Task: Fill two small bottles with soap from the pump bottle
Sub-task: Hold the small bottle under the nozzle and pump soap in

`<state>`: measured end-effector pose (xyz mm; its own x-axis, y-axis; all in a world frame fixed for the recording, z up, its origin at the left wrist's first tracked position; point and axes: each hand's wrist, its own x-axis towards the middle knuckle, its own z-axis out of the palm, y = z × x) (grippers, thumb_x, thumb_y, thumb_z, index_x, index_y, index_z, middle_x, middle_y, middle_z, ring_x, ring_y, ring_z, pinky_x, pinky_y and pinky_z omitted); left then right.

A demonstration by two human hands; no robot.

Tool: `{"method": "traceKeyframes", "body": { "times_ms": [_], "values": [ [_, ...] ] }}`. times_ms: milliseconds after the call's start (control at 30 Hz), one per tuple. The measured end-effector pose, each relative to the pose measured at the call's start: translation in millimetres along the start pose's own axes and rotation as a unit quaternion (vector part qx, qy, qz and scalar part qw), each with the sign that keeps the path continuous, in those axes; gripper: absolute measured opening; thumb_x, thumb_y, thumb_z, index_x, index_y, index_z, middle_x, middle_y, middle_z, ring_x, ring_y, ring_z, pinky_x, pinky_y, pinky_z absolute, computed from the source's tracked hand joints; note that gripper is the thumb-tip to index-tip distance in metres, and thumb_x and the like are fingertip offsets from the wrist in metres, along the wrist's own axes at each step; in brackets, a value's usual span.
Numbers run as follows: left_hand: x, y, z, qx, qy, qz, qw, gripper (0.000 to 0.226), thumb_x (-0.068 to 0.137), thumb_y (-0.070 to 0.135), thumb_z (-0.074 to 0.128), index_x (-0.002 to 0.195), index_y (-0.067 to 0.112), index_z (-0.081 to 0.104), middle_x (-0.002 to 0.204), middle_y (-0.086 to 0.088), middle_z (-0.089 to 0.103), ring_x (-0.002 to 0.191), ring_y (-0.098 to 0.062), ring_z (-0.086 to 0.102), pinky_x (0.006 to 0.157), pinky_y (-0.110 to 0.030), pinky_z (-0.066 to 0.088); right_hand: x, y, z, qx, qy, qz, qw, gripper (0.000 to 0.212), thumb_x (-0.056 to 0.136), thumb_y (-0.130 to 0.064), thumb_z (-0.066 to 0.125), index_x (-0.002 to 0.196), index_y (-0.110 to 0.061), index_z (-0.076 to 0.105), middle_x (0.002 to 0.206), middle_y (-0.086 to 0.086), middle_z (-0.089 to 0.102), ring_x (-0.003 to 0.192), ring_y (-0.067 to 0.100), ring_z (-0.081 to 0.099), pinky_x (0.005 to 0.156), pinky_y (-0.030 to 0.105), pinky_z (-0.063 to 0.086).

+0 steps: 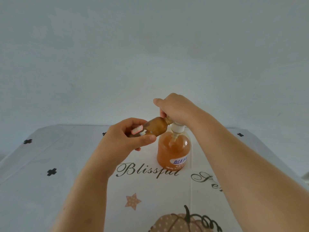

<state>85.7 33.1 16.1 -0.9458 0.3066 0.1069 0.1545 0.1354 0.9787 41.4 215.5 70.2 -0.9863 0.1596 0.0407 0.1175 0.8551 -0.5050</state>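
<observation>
1 small bottle (pixel 155 127) is held tilted, clamped in the grip of the left hand (pixel 123 139), mouth at the pump bottle (pixel 173 151) on the tabletop (pixel 66 164); the right hand (pixel 175 109) is closed over its pump (spout hidden). Slow presses are advised, mouth kept aligned.

A table (pixel 43 203) draped in a white cloth (pixel 150 191) (printed with script, black crosses, a star and a pumpkin) carries an upright pump bottle (pixel 173 152) of amber soap.
</observation>
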Motion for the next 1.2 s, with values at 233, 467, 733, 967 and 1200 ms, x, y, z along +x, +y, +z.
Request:
{"method": "traceKeyframes", "body": {
  "times_ms": [233,467,733,967,1200],
  "values": [
    [-3,4,3,-0.025,0.008,0.012,1.0,0.032,0.07,0.027,0.082,0.1,0.027,0.072,0.081,-0.001,0.069,0.065,-0.008,0.062,0.06,-0.015,0.048,-2,-11,-12,-0.023,0.007,0.002,1.0,0.053,0.102,-0.046,0.041,0.081,-0.01,0.074,0.073,0.003,0.068,0.067,0.021,0.063,0.067,0.031,0.047],
    [-3,3,1,-0.025,0.008,0.012,1.0,0.033,0.07,0.028,0.082,0.101,0.029,0.072,0.081,0.002,0.071,0.074,-0.017,0.067,0.067,-0.024,0.053,-9,-11,-11,-0.054,0.034,-0.037,0.997,0.056,0.104,-0.046,0.036,0.083,-0.01,0.072,0.072,0.0,0.063,0.069,0.018,0.06,0.062,0.028,0.043],
    [-1,1,0,-0.019,0.001,0.006,1.0,0.043,0.06,0.036,0.083,0.101,0.029,0.072,0.084,0.004,0.07,0.072,-0.01,0.065,0.064,-0.019,0.051,-8,-5,-5,-0.031,0.007,-0.043,0.999,0.059,0.103,-0.052,0.036,0.076,-0.012,0.071,0.075,0.0,0.065,0.073,0.02,0.062,0.063,0.029,0.041],
    [0,0,-1,-0.011,0.001,-0.004,1.0,0.032,0.068,0.026,0.084,0.098,0.03,0.072,0.085,0.005,0.07,0.068,-0.007,0.064,0.06,-0.013,0.047,-6,-2,-2,-0.015,0.01,-0.039,0.999,0.058,0.103,-0.048,0.037,0.076,-0.01,0.071,0.071,-0.001,0.062,0.07,0.019,0.06,0.063,0.029,0.041],
    [-1,0,1,-0.028,0.01,0.007,1.0,0.036,0.065,0.028,0.085,0.099,0.03,0.073,0.09,-0.001,0.071,0.074,-0.014,0.067,0.074,-0.03,0.055,-8,-3,-4,-0.001,0.048,-0.022,0.999,0.051,0.101,-0.042,0.039,0.082,-0.008,0.071,0.065,-0.002,0.06,0.065,0.018,0.058,0.059,0.029,0.042]
  ]
}}
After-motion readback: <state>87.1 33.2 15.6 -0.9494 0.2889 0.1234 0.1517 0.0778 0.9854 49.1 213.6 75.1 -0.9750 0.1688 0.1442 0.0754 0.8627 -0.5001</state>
